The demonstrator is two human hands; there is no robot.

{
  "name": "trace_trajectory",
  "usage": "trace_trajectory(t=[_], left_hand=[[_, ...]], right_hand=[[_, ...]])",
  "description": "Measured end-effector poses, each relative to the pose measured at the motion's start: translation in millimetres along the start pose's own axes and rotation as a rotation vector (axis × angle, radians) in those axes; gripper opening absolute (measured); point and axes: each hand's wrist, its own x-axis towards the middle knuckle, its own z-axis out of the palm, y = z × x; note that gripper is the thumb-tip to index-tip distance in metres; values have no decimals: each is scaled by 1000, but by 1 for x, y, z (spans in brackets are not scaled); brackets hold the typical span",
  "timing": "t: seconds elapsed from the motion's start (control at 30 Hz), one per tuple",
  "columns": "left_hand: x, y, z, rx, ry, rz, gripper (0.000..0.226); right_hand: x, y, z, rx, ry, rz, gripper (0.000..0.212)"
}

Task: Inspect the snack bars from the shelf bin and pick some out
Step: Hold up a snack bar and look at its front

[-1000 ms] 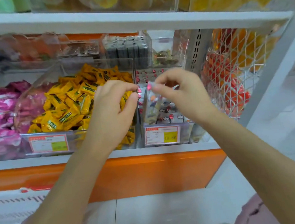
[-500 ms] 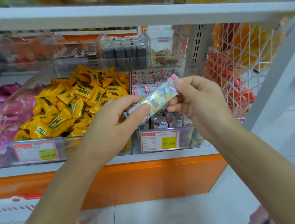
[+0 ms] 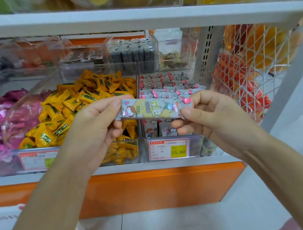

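A grey snack bar (image 3: 153,109) with a cartoon print and yellow patch lies level between my hands, in front of the shelf. My left hand (image 3: 95,126) pinches its left end with thumb and fingers. My right hand (image 3: 210,113) pinches its right end, by the pink mark. Behind it stands the clear shelf bin (image 3: 195,146) holding several more of the same grey bars (image 3: 164,85), with a price tag (image 3: 168,149) reading 15.80 on its front.
Left of that bin is a clear bin of yellow wrapped sweets (image 3: 84,102), then pink packets (image 3: 0,116). A white wire basket (image 3: 249,74) with orange and red packs is at the right. A white shelf board (image 3: 139,18) runs overhead; an orange panel (image 3: 153,189) lies below.
The bar was lifted out of the bin by my right hand, then turned from tilted to level. My left hand took hold of its left end.
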Motion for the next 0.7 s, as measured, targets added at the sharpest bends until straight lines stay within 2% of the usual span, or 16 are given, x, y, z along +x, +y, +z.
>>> trace_trajectory(t=[0.2, 0.37, 0.43, 0.6, 0.7], left_hand=[[-1, -1, 0, -18, 50, -75, 23], [-2, 0, 2, -27, -10, -124, 25], [-2, 1, 4, -62, -25, -122, 23], [-3, -2, 7, 49, -72, 13, 11], [-3, -3, 6, 110, -120, 74, 10]], right_hand=[[-1, -2, 0, -89, -18, -93, 14], [0, -4, -1, -321, 35, -231, 15], [1, -3, -1, -387, 77, -259, 24], [1, 2, -5, -326, 105, -156, 26], [1, 1, -4, -194, 102, -87, 11]])
